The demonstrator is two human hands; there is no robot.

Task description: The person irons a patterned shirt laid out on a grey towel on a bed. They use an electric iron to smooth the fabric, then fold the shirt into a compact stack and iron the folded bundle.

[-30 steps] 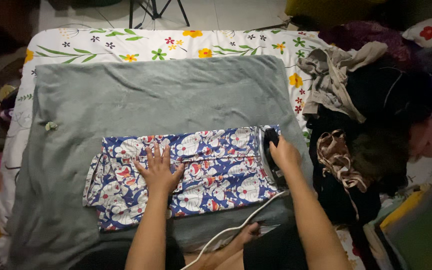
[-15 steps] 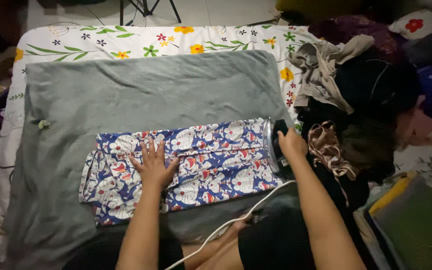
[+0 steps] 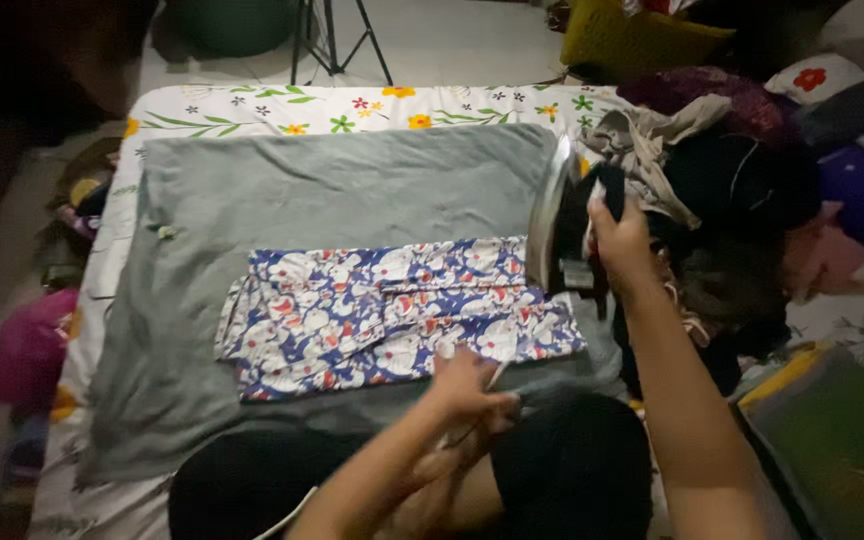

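Observation:
A blue garment (image 3: 392, 310) with a white-and-red cartoon print lies flat on a grey blanket (image 3: 332, 190). My right hand (image 3: 620, 240) grips the handle of a clothes iron (image 3: 552, 215). The iron is lifted off the cloth and tipped upright, above the garment's right end, with its shiny soleplate facing left. My left hand (image 3: 467, 392) is blurred at the garment's near edge, fingers curled around the iron's white cord (image 3: 497, 373). The cord shows again low down, by my lap.
The blanket covers a flowered white sheet (image 3: 352, 100). A heap of dark and beige clothes (image 3: 742, 180) crowds the right side, with folded green cloth (image 3: 842, 440) nearer me. A tripod (image 3: 327, 40) stands on the floor beyond. A pink bundle (image 3: 27, 345) lies at left.
My right hand has raised the iron off the garment's right end and tipped it upright. My left hand has left the garment's middle and come back to its near edge, at the cord.

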